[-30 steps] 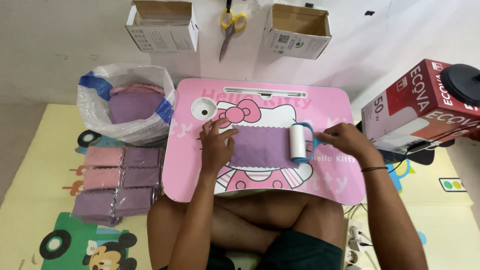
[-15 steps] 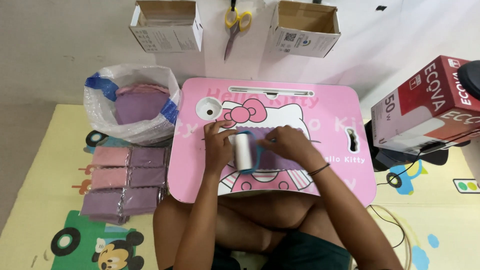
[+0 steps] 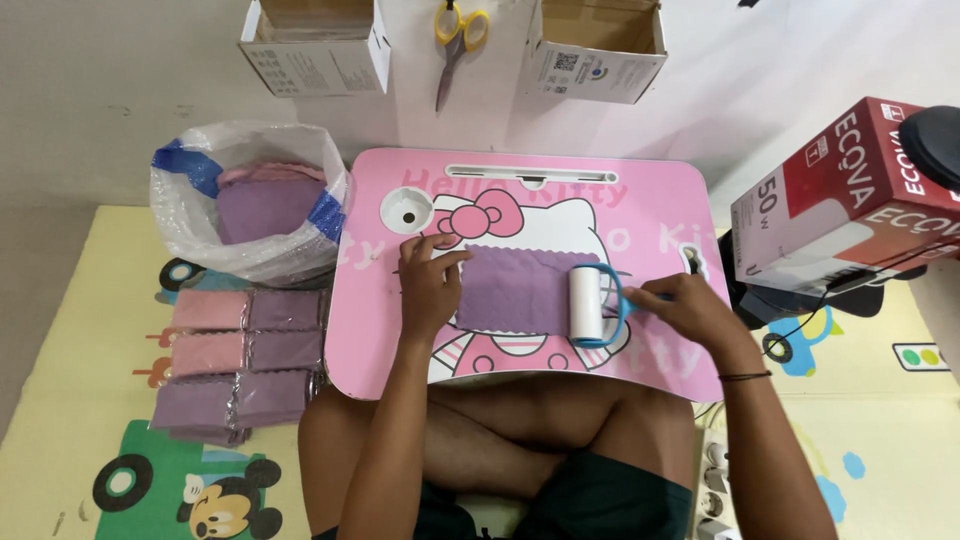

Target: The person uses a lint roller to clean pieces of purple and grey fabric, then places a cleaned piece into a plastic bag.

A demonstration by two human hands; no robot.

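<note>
Right hand (image 3: pixel 690 305) is closed on the blue-handled lint roller (image 3: pixel 586 305), its drum crosswise at the purple cloth's (image 3: pixel 515 290) right end, while the left hand (image 3: pixel 432 280) is pressed flat on the opposite end.

A rectangular purple cloth with wavy pinked edges (image 3: pixel 515 290) lies spread flat on the pink lap table, its long side running left to right. A white cylindrical lint roller on a blue plastic frame (image 3: pixel 587 304) lies upon the cloth's right end, its roll set crosswise to the cloth's length, the blue handle pointing right
</note>
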